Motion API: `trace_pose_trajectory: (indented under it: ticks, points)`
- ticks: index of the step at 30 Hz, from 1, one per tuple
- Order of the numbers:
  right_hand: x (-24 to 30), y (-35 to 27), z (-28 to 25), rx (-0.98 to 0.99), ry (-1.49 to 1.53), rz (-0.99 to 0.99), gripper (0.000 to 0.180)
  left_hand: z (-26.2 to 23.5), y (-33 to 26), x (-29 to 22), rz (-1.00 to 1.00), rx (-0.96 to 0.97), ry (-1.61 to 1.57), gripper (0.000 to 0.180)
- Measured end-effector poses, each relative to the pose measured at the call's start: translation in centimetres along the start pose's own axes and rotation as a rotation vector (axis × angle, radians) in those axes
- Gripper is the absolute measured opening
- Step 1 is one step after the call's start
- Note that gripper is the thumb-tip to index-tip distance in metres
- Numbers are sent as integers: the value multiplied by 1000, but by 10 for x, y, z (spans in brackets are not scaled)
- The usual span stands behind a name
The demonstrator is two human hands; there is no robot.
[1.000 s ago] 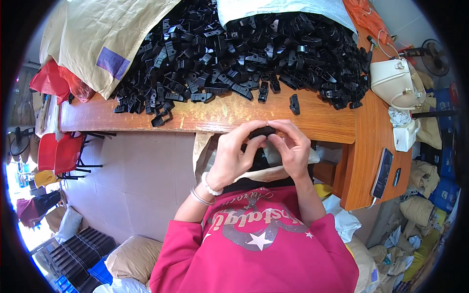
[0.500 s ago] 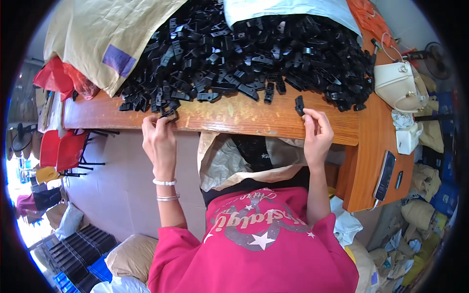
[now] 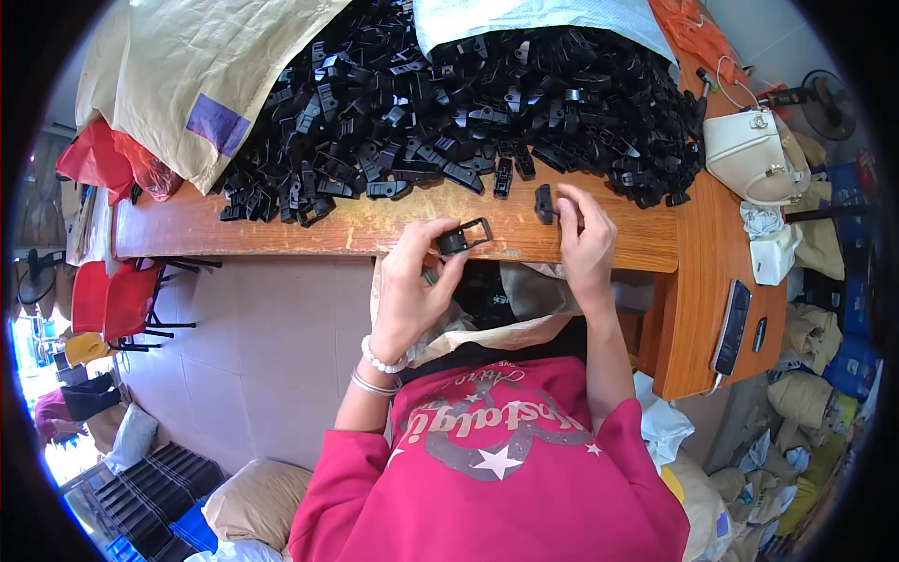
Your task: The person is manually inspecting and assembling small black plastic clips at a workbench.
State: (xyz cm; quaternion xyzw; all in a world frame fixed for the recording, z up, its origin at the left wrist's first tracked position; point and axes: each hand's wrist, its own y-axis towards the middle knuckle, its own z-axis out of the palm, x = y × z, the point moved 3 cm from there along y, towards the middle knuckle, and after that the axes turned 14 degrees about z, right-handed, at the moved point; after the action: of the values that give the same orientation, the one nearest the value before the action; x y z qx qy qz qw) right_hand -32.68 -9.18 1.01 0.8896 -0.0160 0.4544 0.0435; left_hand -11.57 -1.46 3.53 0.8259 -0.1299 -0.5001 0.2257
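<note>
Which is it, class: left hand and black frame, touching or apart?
Touching: the head view shows the left hand pinching the frame between thumb and fingers.

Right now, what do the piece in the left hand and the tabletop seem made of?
Black piece in the left hand: probably plastic, possibly coated metal; satin, judging by its even black sheen. Tabletop: seems wood or laminate, glossy, with grain streaks and worn patches.

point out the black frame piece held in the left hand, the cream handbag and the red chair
black frame piece (image 3: 456,242): head view, on its solid part beside the opening
cream handbag (image 3: 744,150): head view, on its side panel
red chair (image 3: 117,304): head view, on its red surface
</note>
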Motion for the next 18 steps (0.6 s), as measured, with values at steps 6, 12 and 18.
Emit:
trace_pose_trajectory:
  ticks: [6,12,18]
  points:
    - [13,5,2,31,-267,-425,31,-4,-4,7,-158,14,-39,32]
    - [23,-30,7,357,426,90,30,15,-18,14,-352,65,-369,34]
    - [17,-43,11,397,537,-60,23,22,-13,2,-389,30,-565,33]
